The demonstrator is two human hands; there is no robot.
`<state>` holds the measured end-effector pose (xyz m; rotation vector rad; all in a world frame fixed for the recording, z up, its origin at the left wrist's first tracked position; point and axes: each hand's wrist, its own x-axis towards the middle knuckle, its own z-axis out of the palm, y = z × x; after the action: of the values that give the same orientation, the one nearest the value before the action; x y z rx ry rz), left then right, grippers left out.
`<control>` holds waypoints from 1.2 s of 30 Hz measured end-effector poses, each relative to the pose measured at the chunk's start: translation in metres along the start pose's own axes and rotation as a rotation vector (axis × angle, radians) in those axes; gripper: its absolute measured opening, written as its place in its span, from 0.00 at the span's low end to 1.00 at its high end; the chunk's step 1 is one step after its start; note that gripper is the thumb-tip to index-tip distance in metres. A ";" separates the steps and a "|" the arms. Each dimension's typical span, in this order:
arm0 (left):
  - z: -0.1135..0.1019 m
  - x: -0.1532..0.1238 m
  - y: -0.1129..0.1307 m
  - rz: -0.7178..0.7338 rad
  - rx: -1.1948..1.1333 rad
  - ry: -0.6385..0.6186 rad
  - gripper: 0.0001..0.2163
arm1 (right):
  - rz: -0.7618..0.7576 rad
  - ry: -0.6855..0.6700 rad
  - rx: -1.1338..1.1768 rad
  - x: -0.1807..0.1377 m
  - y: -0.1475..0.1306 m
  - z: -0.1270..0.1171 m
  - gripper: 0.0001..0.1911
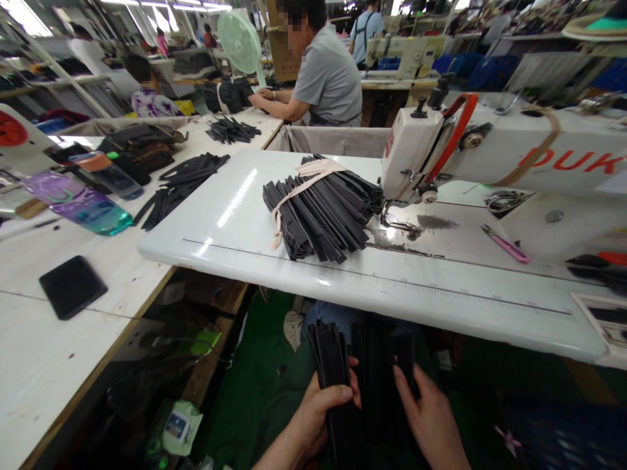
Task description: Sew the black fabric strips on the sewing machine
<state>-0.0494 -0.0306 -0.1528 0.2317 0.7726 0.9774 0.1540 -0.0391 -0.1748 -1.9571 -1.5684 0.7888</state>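
In the lower middle, my left hand point(321, 408) is closed round a bunch of black fabric strips point(329, 352), the thumb lying across its front. To its right, my right hand point(428, 408) grips another group of black strips point(405, 352) between thumb and fingers. More dark material hangs between the two hands over my lap, too dark to make out fully. Above them, a thick bundle of similar black strips point(323, 219) lies on the white sewing table point(220, 222). A pale cloth tie point(298, 189) goes round it. Its right end is close to the needle area of a sewing machine point(406, 156).
Pink thread snips point(507, 245) lie under the machine arm. Loose black strips point(183, 183), two bottles point(83, 202) and a flat black square point(73, 286) are on the left table. The sewing table's front edge is just above my hands. A co-worker point(326, 72) sits beyond, near a fan point(239, 40).
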 end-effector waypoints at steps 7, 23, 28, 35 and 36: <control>-0.003 -0.002 0.000 -0.047 0.029 -0.034 0.18 | -0.040 -0.060 0.017 -0.013 -0.014 -0.002 0.26; -0.005 -0.006 -0.005 -0.036 -0.072 -0.151 0.14 | 0.015 -0.147 -0.058 0.002 -0.037 0.008 0.19; -0.010 -0.006 -0.009 -0.040 -0.062 -0.098 0.15 | 0.051 -0.140 -0.100 0.009 -0.025 0.018 0.15; -0.009 -0.005 -0.009 -0.045 -0.109 -0.084 0.13 | 0.148 -0.075 -0.209 0.012 -0.010 0.004 0.19; -0.009 -0.004 -0.009 -0.049 -0.112 -0.088 0.13 | 0.149 -0.080 -0.216 0.014 -0.008 0.005 0.19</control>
<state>-0.0515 -0.0406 -0.1619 0.1573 0.6381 0.9545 0.1474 -0.0241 -0.1744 -2.2439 -1.6273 0.7930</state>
